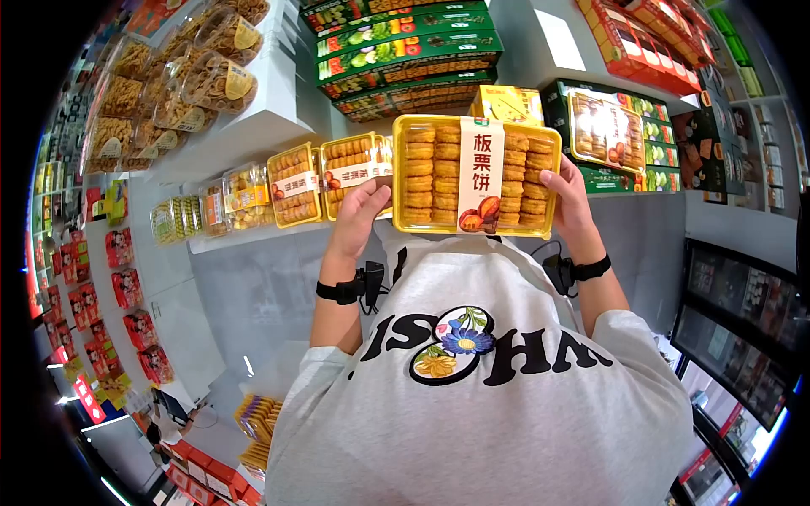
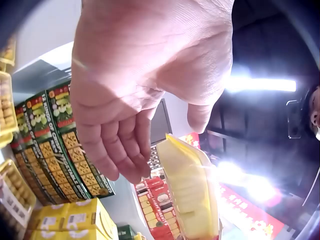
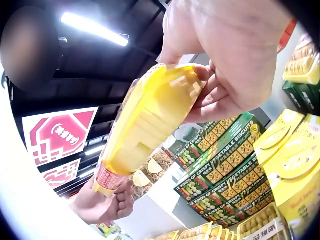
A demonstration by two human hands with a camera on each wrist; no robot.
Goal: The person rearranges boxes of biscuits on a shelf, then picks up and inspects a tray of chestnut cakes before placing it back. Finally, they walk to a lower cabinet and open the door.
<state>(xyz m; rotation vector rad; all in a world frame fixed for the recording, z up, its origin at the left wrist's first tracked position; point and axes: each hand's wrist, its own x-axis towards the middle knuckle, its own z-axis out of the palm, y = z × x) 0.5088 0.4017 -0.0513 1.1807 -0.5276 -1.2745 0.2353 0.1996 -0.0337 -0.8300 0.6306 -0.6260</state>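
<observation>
A yellow tray of round pastries with a clear lid and a white label band is held up in front of the chest. The right hand grips its right end, thumb on the front; in the right wrist view the fingers of the right hand curl behind the tray. Beside the tray's left end is the left hand. In the left wrist view, the left hand has loosely bent fingers and thumb apart, with the tray beyond them; whether they touch is unclear.
Similar trays stand in a row on the shelf at left. Green biscuit boxes are stacked behind, with a yellow box nearer. Another pastry tray leans on green boxes at right. Clear snack tubs fill the upper left.
</observation>
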